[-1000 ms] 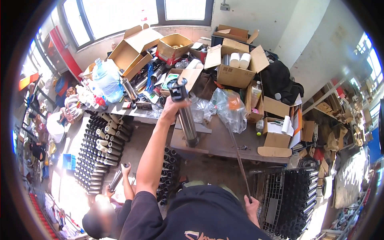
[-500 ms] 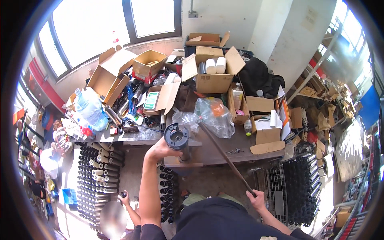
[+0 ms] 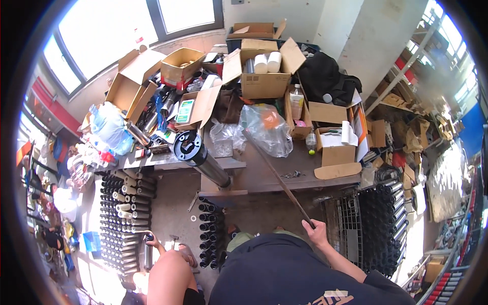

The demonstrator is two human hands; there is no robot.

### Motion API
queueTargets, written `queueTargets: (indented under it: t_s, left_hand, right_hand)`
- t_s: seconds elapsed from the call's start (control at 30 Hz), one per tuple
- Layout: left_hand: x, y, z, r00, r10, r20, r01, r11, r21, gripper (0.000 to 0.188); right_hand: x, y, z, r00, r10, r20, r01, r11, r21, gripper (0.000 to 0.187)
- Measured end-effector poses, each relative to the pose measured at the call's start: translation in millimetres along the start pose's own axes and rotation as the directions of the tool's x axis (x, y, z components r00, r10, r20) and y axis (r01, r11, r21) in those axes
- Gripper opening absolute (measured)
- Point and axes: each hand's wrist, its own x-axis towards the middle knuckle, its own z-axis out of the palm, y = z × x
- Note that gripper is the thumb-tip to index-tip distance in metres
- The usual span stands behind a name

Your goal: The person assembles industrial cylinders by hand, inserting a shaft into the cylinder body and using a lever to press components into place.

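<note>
My right hand (image 3: 317, 232) is wrapped round the lower end of a long, thin metal rod (image 3: 277, 178). The rod slants up and left over the bench, its far end beside a clear plastic bag (image 3: 265, 131). A black cylinder (image 3: 211, 169) with a round, notched flange on top rises from the bench's front edge, slanting left in the picture. Neither hand touches it. My bent left arm (image 3: 170, 277) shows at the lower edge, but its hand is out of view.
Cardboard boxes (image 3: 265, 85), bags and loose parts crowd the bench (image 3: 300, 173). Rows of tubes (image 3: 119, 218) stand on the floor at left. More black tubes (image 3: 208, 236) stand below the bench, beside a wire cage (image 3: 351, 239) at right. A co-worker's hand (image 3: 152, 241) holds a cylinder at lower left.
My left hand has let go of the flanged cylinder's top and left the picture, its arm now bent. The cylinder's top appears farther left. My right hand keeps its grip on the rod.
</note>
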Motion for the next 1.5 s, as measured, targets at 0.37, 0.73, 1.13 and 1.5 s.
queueTargets:
  t_s: [0.37, 0.73, 1.13, 1.5]
  left_hand:
    - [-17, 18, 28, 0.998, 0.032, 0.047, -0.039, 0.988, 0.149, 0.032]
    - [-22, 49, 39, 0.997, 0.061, 0.051, -0.072, 0.966, 0.248, 0.039]
    - [-31, 57, 48, 0.996, 0.084, 0.028, -0.089, 0.954, 0.286, 0.047]
    - [-200, -41, -53, 0.534, -0.667, -0.519, 0.816, 0.247, 0.523, 0.063]
  right_hand:
    - [2, 16, 5, 0.996, -0.008, 0.094, 0.009, 1.0, -0.012, 0.047]
    - [10, 27, 7, 0.986, -0.03, 0.165, 0.036, 0.999, -0.032, 0.05]
    - [4, 13, 0, 0.983, -0.057, 0.176, 0.06, 0.998, -0.013, 0.046]
    - [29, -25, -43, 0.972, -0.23, 0.056, 0.229, 0.973, 0.026, 0.038]
